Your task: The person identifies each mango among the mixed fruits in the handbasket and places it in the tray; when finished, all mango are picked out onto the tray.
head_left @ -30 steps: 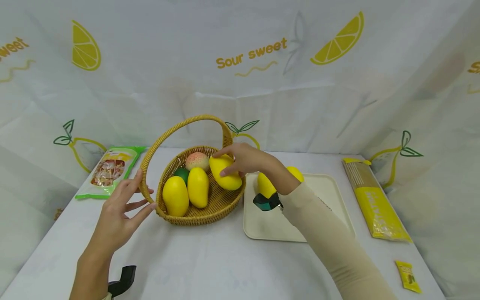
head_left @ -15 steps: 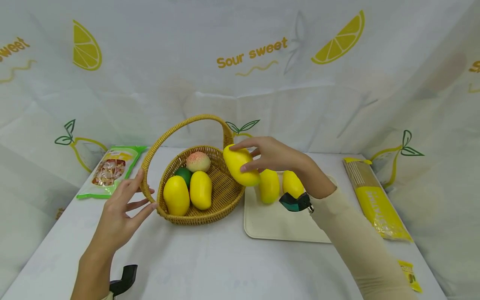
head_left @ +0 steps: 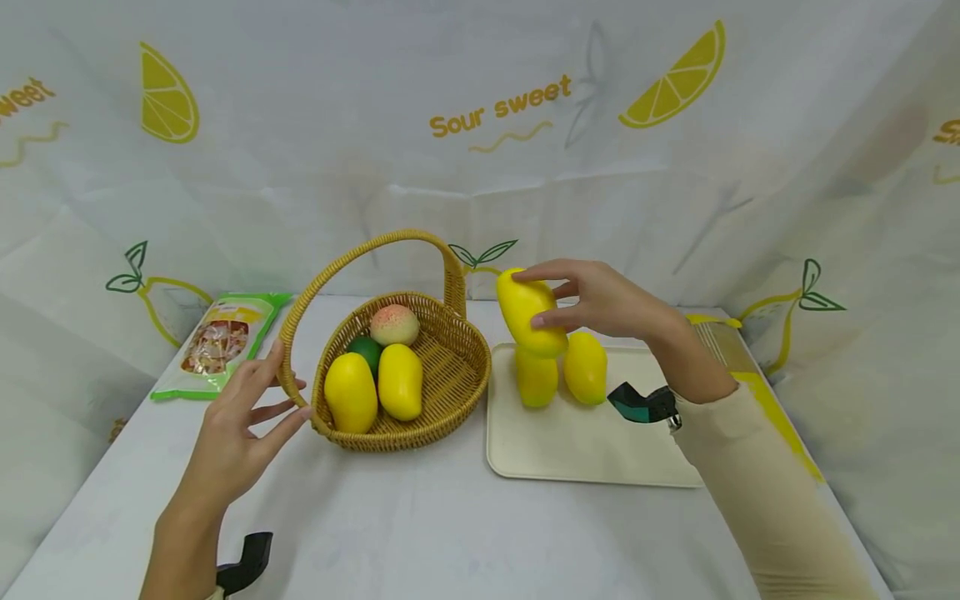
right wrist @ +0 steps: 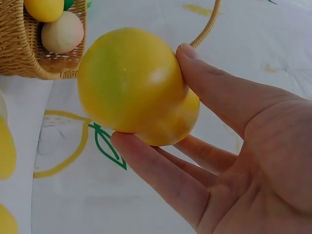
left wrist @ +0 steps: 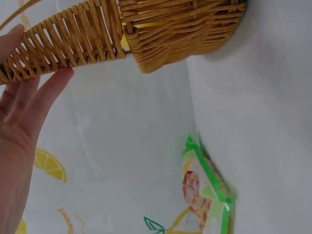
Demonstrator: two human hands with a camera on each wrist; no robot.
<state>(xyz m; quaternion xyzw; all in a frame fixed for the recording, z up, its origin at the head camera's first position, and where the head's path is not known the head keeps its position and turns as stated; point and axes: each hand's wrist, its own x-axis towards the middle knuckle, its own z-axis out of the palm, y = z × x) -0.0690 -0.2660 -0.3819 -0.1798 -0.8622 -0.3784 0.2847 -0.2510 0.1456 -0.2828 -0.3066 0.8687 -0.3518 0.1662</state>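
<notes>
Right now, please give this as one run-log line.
left fingers: grip basket handle; right fingers: hold mango aloft; tray: two mangoes; basket: two mangoes, peach, green fruit

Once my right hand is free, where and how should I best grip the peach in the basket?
The peach is probably best gripped round its upper half, from above and the right: its round top is exposed and the basket floor is bare on that side, while the green fruit and a mango crowd its near side.

The mangoes [head_left: 525, 310] are yellow, the basket [head_left: 408, 443] golden-brown, the peach [head_left: 394, 325] pink-speckled.
</notes>
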